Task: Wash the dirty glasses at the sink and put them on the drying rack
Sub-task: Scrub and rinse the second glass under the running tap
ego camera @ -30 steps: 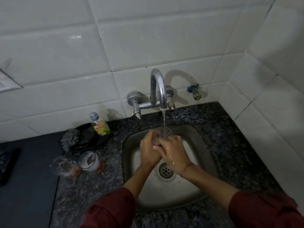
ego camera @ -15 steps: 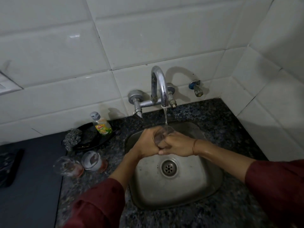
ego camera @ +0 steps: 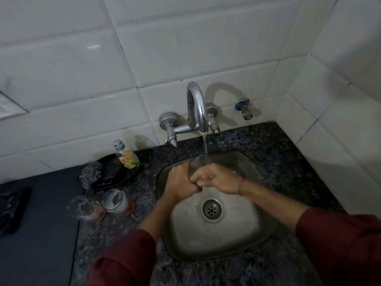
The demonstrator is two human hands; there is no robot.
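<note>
Reads "Vim" in red on the yellow-and-green label of a soap bottle (ego camera: 127,156), upright with a grey cap, on a black dish (ego camera: 111,179) at the back left of the speckled bench (ego camera: 284,162). No other writing legible anywhere.

Grips one clear glass (ego camera: 198,162) with both hands above the sink (ego camera: 243,240), straight under the tap (ego camera: 196,104). Tilted, mouth up and toward the wall, rim catching the thin water stream (ego camera: 205,144). Transparent, wet, mostly covered by the hands, with only the rim and upper wall showing.

Left hand (ego camera: 179,182): fingers curled round the side of the glass. Right hand (ego camera: 218,178): fingers curled tight against its lower part, knuckles touching the left hand, skin shiny with water, a thin thread (ego camera: 240,185) at the wrist. Dark red sleeves pushed up on both forearms.

Directly below the hands, in the steel basin, a round drain (ego camera: 212,209).

Left of the sink, on the bench, just beside each other: a milky glass (ego camera: 116,201) coated white inside with a reddish base, and a blurred glass (ego camera: 86,208) with brownish residue. Cannot tell whether upright or leaning.

At the left edge of the dish, a steel scrubber (ego camera: 91,174). On the tiled wall right of the tap, a small blue-handled valve (ego camera: 243,109).
</note>
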